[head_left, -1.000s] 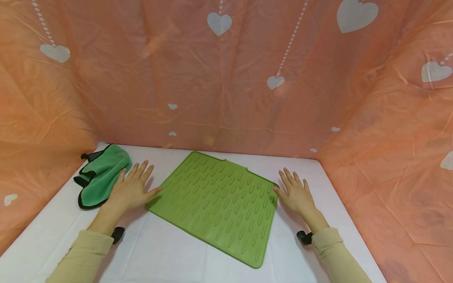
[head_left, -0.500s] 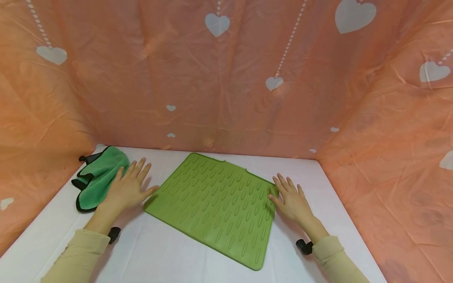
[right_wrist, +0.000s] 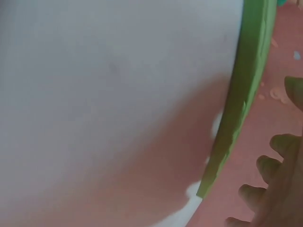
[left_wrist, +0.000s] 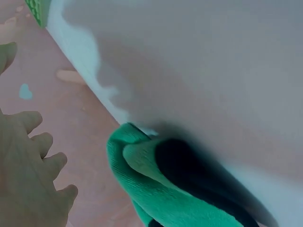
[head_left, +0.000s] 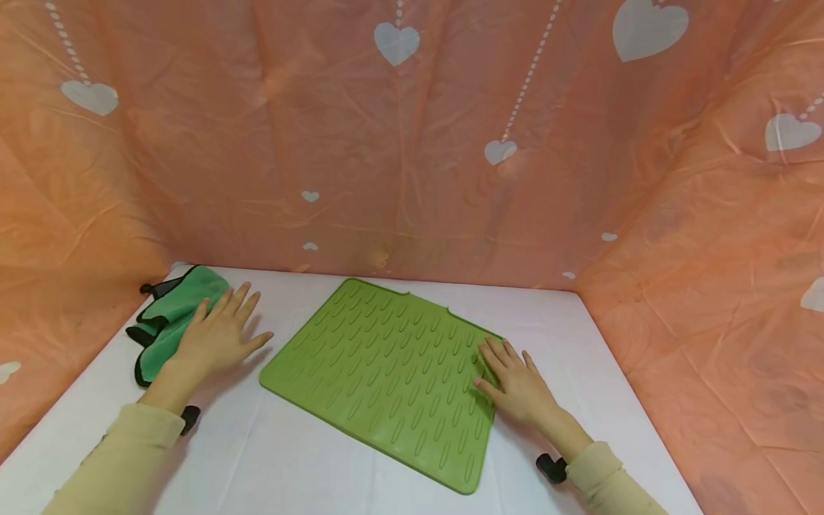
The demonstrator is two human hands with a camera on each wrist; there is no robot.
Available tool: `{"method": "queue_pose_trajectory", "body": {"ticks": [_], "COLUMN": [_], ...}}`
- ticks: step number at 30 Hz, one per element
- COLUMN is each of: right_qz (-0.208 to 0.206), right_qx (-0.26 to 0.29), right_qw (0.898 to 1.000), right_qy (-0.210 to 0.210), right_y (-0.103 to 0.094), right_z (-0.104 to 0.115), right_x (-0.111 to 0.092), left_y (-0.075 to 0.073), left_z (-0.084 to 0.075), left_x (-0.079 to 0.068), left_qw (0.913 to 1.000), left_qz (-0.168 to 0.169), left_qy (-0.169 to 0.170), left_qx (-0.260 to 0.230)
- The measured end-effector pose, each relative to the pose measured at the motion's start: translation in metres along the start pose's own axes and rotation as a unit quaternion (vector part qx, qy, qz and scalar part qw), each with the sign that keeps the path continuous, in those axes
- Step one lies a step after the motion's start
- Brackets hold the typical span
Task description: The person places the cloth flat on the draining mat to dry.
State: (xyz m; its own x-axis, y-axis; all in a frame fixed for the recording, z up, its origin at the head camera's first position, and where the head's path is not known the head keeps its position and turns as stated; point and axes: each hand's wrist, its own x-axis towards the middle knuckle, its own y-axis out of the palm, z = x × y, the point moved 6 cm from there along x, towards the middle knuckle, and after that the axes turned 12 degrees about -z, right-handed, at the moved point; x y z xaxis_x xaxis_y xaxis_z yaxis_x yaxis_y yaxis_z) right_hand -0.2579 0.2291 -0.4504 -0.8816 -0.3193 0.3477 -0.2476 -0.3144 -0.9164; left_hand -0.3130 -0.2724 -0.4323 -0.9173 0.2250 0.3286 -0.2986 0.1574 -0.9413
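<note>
A green ribbed mat (head_left: 386, 379) with a notch in its far edge lies askew on the white table. My right hand (head_left: 520, 386) hovers over the mat's right edge, fingers spread; the right wrist view shows a gap between the fingers and the mat's rim (right_wrist: 236, 113). Left of the mat, my left hand (head_left: 212, 336) is held with fingers spread beside and partly over a crumpled green cloth (head_left: 174, 322) with black edging. In the left wrist view the cloth (left_wrist: 175, 198) lies apart from the fingers. Neither hand holds anything.
White cloth covers the table (head_left: 270, 458). An orange curtain (head_left: 412, 179) with pale hearts rises behind the table and along both sides. A black wrist device (head_left: 551, 468) shows under the right wrist, and another black device (head_left: 189, 420) under the left.
My left hand has drifted left, away from the mat and further over the cloth. The right hand has moved left and nearer, from beside the mat to above its edge. Mat and cloth stay put.
</note>
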Motion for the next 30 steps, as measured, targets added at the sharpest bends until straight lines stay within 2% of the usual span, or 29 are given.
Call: {"method": "queue_pose_trajectory", "body": {"ticks": [9,17,21,30], "right_qz": [0.065,0.125,0.139,0.151], "right_qx": [0.025,0.044,0.050,0.052], "right_qw": [0.997,0.990,0.987,0.985], "right_qy": [-0.020,-0.048,-0.062,-0.061], "right_y": [0.014,0.019,0.021,0.023], "right_z": [0.012,0.023,0.027,0.027], "right_x": [-0.011,-0.018,-0.021,-0.022], "left_y": [0.002,0.010,0.013,0.021], "left_z": [0.023,0.049,0.057,0.073], "left_x": [0.004,0.001,0.000,0.002], "left_qw": [0.9997,0.9982,0.9979,0.9968], "left_qz": [0.019,0.043,0.050,0.070], "left_qy": [-0.015,-0.037,-0.034,-0.012], "left_qx": [-0.005,-0.018,-0.026,-0.036]}}
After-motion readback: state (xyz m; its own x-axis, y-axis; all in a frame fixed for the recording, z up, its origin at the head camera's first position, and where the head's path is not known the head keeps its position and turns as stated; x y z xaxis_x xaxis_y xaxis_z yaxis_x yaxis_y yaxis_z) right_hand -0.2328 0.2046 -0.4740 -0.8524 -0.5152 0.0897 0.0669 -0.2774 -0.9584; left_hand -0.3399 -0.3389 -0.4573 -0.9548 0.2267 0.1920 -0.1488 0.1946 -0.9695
